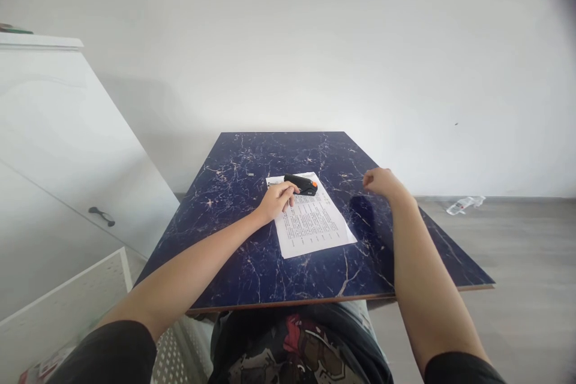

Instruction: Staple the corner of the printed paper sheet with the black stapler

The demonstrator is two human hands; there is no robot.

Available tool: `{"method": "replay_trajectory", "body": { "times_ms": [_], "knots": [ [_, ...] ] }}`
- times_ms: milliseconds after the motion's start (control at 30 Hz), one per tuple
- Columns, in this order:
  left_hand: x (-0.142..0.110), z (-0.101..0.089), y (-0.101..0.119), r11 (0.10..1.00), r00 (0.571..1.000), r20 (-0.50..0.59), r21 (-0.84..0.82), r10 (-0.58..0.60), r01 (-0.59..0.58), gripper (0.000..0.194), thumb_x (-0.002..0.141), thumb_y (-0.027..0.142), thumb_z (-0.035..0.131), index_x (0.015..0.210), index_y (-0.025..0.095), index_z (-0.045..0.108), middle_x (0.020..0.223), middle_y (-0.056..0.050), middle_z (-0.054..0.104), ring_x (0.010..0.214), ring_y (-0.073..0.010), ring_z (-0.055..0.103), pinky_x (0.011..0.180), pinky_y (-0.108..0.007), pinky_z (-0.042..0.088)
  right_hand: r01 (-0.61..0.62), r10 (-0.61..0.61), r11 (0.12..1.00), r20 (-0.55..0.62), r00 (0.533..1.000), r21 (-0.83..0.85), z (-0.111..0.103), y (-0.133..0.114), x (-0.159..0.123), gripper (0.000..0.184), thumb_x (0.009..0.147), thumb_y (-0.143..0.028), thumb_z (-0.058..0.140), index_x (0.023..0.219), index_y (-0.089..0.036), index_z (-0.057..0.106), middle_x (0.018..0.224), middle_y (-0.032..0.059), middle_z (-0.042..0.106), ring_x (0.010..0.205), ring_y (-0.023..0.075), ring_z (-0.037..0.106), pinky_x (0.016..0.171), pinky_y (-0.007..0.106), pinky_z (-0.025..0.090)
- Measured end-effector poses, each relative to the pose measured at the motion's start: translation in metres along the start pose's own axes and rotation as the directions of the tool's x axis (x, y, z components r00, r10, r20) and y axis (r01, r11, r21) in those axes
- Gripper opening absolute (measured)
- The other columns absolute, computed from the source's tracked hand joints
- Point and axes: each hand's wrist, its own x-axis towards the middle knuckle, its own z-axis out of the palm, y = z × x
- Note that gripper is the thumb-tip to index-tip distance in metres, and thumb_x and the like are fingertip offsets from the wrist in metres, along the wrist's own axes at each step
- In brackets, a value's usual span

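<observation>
Printed sheets of paper (312,225) lie slightly askew on the dark blue marbled table, one corner of a lower sheet showing at the right. A black stapler (302,185) with an orange end rests across their top part. My left hand (276,199) is over the paper's upper left edge, its bent fingers closed against the sheets and close beside the stapler. Whether they touch the stapler is unclear. Off to the right, my right hand (381,183) hovers above the table with its fingers curled together. Anything between those fingertips is too small to make out.
A small grey piece (251,174) sits on the table (234,258) left of the paper. The table's far edge is near a white wall. At left stands a white cabinet (58,132) with a dark handle. A clear plastic object (465,204) lies on the floor at right.
</observation>
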Motion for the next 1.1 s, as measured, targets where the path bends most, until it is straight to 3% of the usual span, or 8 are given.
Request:
{"method": "replay_trajectory", "body": {
  "times_ms": [100,200,400,800,867,967,1033,1100],
  "knots": [
    [0.0,0.0,-0.001,1.0,1.0,0.0,0.0,0.01,-0.01,0.036,0.104,0.045,0.045,0.101,0.016,0.066,0.064,0.001,0.064,0.041,-0.0071,0.05,0.046,-0.021,0.039,0.148,-0.151,0.988,-0.348,0.925,-0.034,0.021,-0.009,0.013,0.018,0.07,-0.01,0.062,0.079,-0.019,0.074,0.078,0.0052,0.073,0.076,0.0207,0.066,0.073,0.03,0.049],
    [0.0,0.0,0.0,1.0,1.0,0.0,-0.004,0.008,-0.008,0.036,0.104,0.045,0.046,0.101,0.016,0.066,0.064,0.001,0.064,0.041,-0.0074,0.05,0.046,-0.021,0.039,0.194,-0.204,0.979,-0.441,0.874,-0.069,0.044,-0.019,0.022,0.022,0.079,-0.011,0.056,0.086,-0.02,0.075,0.088,0.0069,0.072,0.079,0.0205,0.064,0.072,0.03,0.046],
    [-0.001,0.0,0.002,1.0,1.0,-0.001,0.005,0.009,-0.009,0.036,0.104,0.044,0.046,0.1,0.016,0.067,0.065,0.001,0.064,0.041,-0.0073,0.05,0.047,-0.021,0.04,0.138,-0.185,0.979,-0.38,0.906,-0.148,0.066,-0.027,0.03,0.03,0.088,-0.01,0.05,0.091,-0.021,0.077,0.103,0.008,0.071,0.084,0.0203,0.063,0.068,0.028,0.044],
    [-0.001,-0.001,0.004,0.998,0.995,-0.085,0.038,0.051,-0.048,0.034,0.103,0.044,0.047,0.098,0.018,0.067,0.061,0.002,0.062,0.042,-0.0086,0.048,0.047,-0.022,0.039,0.129,-0.164,0.984,-0.346,0.924,-0.123,0.065,-0.032,0.028,0.032,0.088,-0.011,0.049,0.095,-0.023,0.078,0.108,0.0075,0.072,0.093,0.0219,0.064,0.076,0.03,0.049],
    [0.002,-0.008,0.006,0.994,0.973,-0.214,0.088,0.09,-0.072,0.031,0.103,0.041,0.047,0.095,0.019,0.067,0.058,0.003,0.059,0.044,-0.0097,0.049,0.049,-0.023,0.039,0.116,-0.14,0.99,-0.41,0.901,-0.085,0.062,-0.031,0.025,0.029,0.085,-0.013,0.051,0.094,-0.022,0.077,0.104,0.0076,0.072,0.097,0.0234,0.063,0.076,0.03,0.049],
    [0.012,-0.033,0.003,0.98,0.867,-0.48,0.194,0.13,-0.04,0.026,0.101,0.034,0.045,0.087,0.02,0.063,0.058,0.002,0.054,0.051,-0.0126,0.052,0.055,-0.025,0.041,0.096,-0.093,0.995,-0.542,0.835,-0.024,0.059,-0.028,0.022,0.026,0.084,-0.016,0.052,0.092,-0.021,0.076,0.096,0.0093,0.071,0.098,0.0263,0.062,0.077,0.033,0.048],
    [0.018,-0.057,-0.005,0.955,0.802,-0.586,0.288,0.113,0.076,0.021,0.098,0.025,0.044,0.087,0.021,0.061,0.064,0.0,0.057,0.058,-0.0155,0.055,0.06,-0.028,0.044,0.102,-0.074,0.995,-0.588,0.805,0.014,0.058,-0.027,0.02,0.025,0.083,-0.017,0.051,0.09,-0.02,0.075,0.092,0.0101,0.07,0.096,0.0274,0.062,0.078,0.035,0.048],
    [0.02,-0.081,-0.017,0.867,0.785,-0.61,0.446,0.113,0.222,0.015,0.09,0.017,0.051,0.096,0.022,0.064,0.081,-0.004,0.065,0.075,-0.0203,0.062,0.076,-0.034,0.049,0.121,-0.067,0.991,-0.604,0.794,0.05,0.057,-0.026,0.019,0.024,0.082,-0.018,0.052,0.088,-0.02,0.075,0.09,0.0099,0.07,0.093,0.0276,0.062,0.08,0.036,0.048]
  ]
}}
